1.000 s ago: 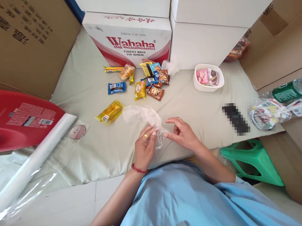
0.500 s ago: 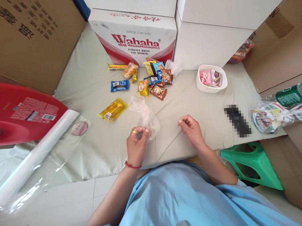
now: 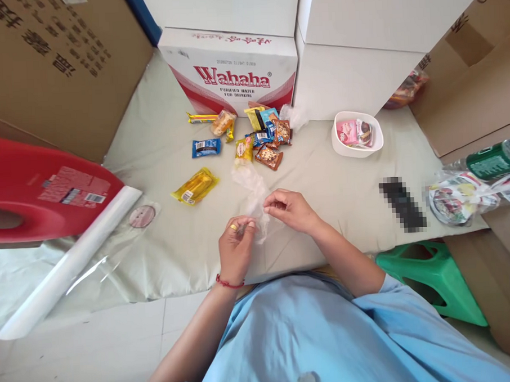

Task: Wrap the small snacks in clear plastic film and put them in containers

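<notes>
Pale green cloth (image 3: 343, 181) covers the surface, with a red plastic stool (image 3: 35, 195) far left and a yellow snack packet (image 3: 195, 187) further in. Left hand (image 3: 236, 248) and right hand (image 3: 292, 211) both pinch a thin clear plastic bag (image 3: 253, 199) mid-cloth; a white bowl (image 3: 358, 148) sits off right.

A low surface covered with a pale green cloth (image 3: 343, 176) carries everything. On it lie a scattered cluster of small foil snack packets (image 3: 256, 136), a blue wrapped biscuit packet (image 3: 206, 147), a yellow plastic-wrapped cake bar (image 3: 194, 187) and a white plastic bowl (image 3: 357, 133) holding packets. A crumpled clear plastic bag (image 3: 251, 188) lies near the front edge, a flat dark object (image 3: 401, 204) to the right. A red-and-white Wahaha carton (image 3: 233, 68) stands at the back.
</notes>
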`<action>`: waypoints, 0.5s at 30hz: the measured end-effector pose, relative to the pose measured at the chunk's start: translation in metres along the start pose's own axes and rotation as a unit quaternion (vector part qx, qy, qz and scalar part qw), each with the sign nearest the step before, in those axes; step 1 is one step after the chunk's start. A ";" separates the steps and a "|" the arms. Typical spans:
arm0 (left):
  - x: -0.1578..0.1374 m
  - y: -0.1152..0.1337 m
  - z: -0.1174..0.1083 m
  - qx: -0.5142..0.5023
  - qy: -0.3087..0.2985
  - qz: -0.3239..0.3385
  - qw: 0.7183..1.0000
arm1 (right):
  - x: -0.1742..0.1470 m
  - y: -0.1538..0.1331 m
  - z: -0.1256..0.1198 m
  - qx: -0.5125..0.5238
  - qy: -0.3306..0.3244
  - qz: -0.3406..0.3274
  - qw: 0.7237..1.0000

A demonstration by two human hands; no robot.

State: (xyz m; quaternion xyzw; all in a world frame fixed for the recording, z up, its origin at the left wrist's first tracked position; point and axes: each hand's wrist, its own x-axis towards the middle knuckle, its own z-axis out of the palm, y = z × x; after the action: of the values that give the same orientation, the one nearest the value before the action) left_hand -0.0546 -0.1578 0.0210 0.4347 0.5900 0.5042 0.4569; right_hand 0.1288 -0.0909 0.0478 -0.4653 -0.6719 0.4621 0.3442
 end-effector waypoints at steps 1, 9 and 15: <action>0.002 -0.002 -0.002 -0.047 0.020 -0.034 0.998 | -0.001 0.003 0.000 0.031 0.023 0.014 0.999; 0.026 -0.012 -0.010 -0.248 0.072 -0.125 0.958 | -0.052 0.031 -0.009 0.128 0.191 0.123 0.965; 0.028 -0.009 -0.004 -0.180 0.051 -0.095 0.978 | -0.088 0.020 -0.043 -0.026 0.155 0.103 0.982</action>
State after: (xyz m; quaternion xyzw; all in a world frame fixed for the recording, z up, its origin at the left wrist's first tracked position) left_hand -0.0651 -0.1321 0.0098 0.2613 0.5510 0.5779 0.5424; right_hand 0.2025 -0.1582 0.0402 -0.6069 -0.5708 0.3994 0.3825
